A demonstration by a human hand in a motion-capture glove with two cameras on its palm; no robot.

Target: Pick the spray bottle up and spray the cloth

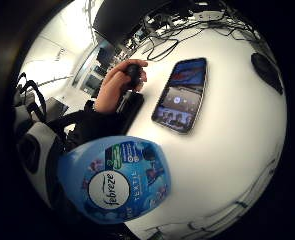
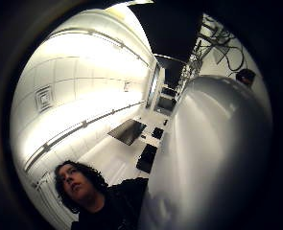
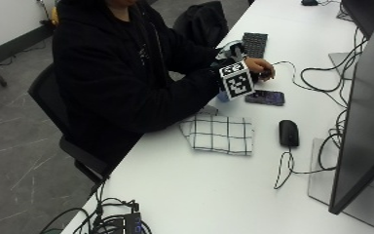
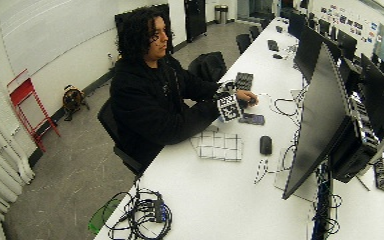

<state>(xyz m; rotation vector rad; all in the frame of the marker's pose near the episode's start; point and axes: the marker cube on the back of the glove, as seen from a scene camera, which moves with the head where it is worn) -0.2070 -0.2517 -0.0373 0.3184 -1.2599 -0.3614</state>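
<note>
While the cloth is lying flat, the bottle's label is reading "febreze".
Whether the right hand is gripping it, I cannot tell.

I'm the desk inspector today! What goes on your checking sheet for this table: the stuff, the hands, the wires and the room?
Surface: long white table.
Job's things: blue spray bottle close to the gloved palm; checked cloth lying flat near the person.
Clutter: phone with its screen lit; black mouse; keyboard; monitor.
Grippers: gloved right hand at the bottle, grip hidden; bare left hand holds a small black object.
Cables: loose wires beyond the phone; tangled bundle at the table's near end.
Surroundings: chair, grey floor, black bag.
</note>
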